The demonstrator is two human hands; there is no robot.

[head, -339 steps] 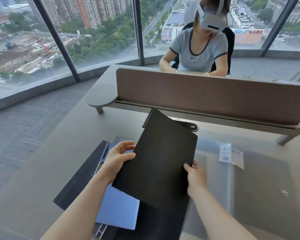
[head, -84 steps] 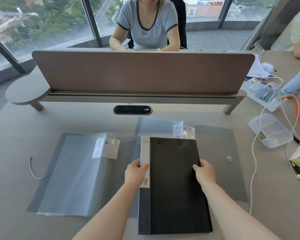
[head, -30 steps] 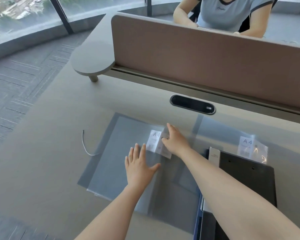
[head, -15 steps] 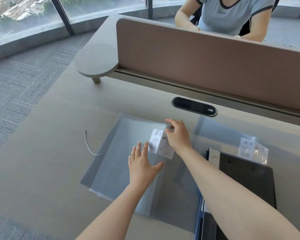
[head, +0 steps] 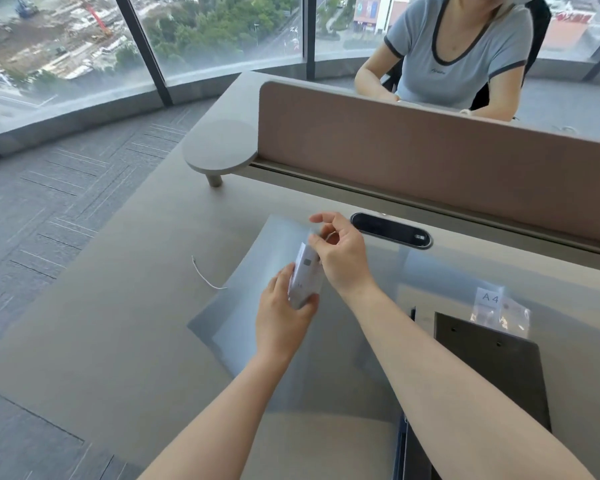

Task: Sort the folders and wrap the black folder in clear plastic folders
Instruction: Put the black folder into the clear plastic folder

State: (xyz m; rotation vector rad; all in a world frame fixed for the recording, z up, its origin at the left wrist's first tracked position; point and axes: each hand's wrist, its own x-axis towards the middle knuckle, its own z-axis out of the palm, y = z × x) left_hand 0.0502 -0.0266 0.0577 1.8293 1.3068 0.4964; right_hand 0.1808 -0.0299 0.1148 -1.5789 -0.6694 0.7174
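Fingers [head: 293,282] of both hands pinch a white label; another label [head: 489,298] reads "A4".

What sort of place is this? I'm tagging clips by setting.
Most likely a high-rise office: a shared grey desk with a brown fabric divider screen, floor-to-ceiling windows overlooking a city far below, and a grey carpet-tile floor.

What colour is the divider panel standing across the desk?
The divider panel is a plain, dusty pinkish brown with no pattern, seen in the head view, the only one.
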